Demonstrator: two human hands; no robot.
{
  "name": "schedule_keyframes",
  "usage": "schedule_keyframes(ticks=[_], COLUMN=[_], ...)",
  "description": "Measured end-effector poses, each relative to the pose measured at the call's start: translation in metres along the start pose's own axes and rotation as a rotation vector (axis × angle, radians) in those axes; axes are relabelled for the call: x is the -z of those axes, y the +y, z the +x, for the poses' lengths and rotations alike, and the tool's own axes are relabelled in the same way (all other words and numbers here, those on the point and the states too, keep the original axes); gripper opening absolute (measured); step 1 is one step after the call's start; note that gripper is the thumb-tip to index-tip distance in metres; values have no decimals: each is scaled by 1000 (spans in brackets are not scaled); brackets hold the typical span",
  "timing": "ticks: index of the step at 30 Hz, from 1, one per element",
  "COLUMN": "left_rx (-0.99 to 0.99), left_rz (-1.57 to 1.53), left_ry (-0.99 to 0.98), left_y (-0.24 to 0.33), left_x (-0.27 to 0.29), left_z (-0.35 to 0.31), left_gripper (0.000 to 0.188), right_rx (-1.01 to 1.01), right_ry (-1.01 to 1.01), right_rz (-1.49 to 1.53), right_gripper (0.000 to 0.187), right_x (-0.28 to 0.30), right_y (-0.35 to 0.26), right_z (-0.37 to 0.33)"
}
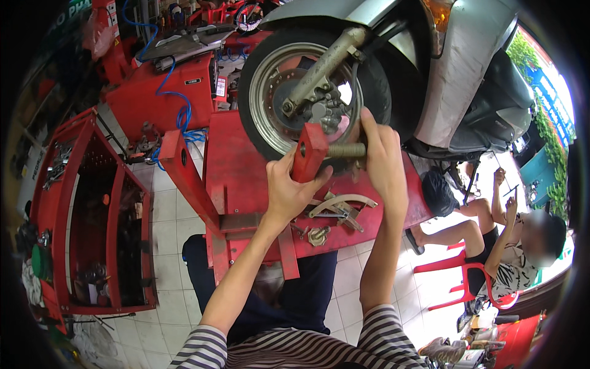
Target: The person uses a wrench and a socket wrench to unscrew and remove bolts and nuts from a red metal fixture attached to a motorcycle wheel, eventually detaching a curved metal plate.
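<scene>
My left hand [294, 190] is wrapped round a red upright post [311, 149] of the wheel clamp, its thumb on the near side. Out of the post's right side runs a thick threaded screw [345, 150]. My right hand [386, 158] is closed at the screw's outer end, partly hiding it. Just beyond both hands stands a motor scooter's front wheel [258, 98], with its fork leg [329, 67] and brake caliper [321, 114]. To the left, a second red post [190, 175] of the clamp leans untouched.
The wheel rests on a red lift table [233, 138]. A curved metal part [344, 202] and a star-shaped knob [318, 236] lie near its front edge. At left is a red tool cart [114, 240]. Right, a seated person [507, 246] occupies a red stool [455, 277]. A blue hose [183, 111] hangs behind.
</scene>
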State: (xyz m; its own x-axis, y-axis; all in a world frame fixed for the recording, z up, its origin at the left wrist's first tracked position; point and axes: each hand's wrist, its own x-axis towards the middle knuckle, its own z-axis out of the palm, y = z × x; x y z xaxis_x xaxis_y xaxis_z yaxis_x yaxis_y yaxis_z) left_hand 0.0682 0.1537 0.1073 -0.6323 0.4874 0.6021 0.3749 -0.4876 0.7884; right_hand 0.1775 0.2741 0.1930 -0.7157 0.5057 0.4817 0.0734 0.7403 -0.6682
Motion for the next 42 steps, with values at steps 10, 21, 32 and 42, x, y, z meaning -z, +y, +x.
schedule_keyframes(ticks=[10, 21, 32, 42], left_rx=[43, 92, 67, -6], left_rz=[42, 42, 4, -17], left_ry=[-24, -25, -16, -17], left_y=[2, -5, -3, -4], left_x=[4, 8, 4, 2], left_z=[1, -3, -3, -2], left_gripper=[34, 35, 38, 18], right_rx=[564, 163, -672, -489], right_ry=[517, -99, -488, -731], right_rz=[-70, 69, 635, 1077], right_gripper=[5, 43, 48, 48], right_x=[-27, 6, 14, -8], right_y=[0, -17, -3, 51], right_z=[-20, 13, 25, 26])
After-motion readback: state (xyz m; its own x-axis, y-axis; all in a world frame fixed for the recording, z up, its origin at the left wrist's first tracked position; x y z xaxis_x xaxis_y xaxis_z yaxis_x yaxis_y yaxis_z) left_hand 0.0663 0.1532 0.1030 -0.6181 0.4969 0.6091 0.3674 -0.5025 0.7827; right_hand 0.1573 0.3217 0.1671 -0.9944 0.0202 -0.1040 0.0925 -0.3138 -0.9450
